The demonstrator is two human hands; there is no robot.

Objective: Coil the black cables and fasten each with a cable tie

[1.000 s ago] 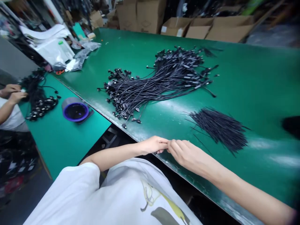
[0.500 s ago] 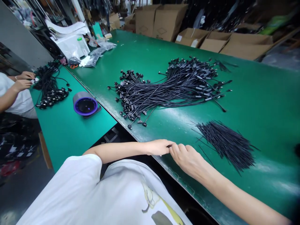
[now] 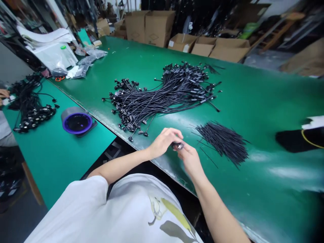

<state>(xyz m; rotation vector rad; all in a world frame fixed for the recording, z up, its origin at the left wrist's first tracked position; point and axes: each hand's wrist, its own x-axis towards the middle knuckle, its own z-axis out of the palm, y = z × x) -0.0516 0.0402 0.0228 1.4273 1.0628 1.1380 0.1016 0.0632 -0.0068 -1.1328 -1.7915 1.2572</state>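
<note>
My left hand (image 3: 163,143) and my right hand (image 3: 190,160) meet above the near edge of the green table. Between their fingers is a small black cable (image 3: 177,145) with a shiny metal end; blur and the fingers hide most of it. Both hands are closed on it. Beyond them lies a spread pile of black cables (image 3: 162,98) with connectors at the ends. To the right of my right hand, a heap of thin black ties (image 3: 222,140) rests on the table, a few strands loose beside it.
At left, a purple-rimmed tape roll (image 3: 77,123) and another cable bundle (image 3: 34,108) lie on a lower green table (image 3: 76,155). Another person's hand (image 3: 4,94) shows at the far left edge. Cardboard boxes (image 3: 159,28) line the back. A black object (image 3: 291,141) sits at right.
The view has swung right, so the table's contents sit farther left. My hands have lifted from the table edge, and the black cable between them now shows.
</note>
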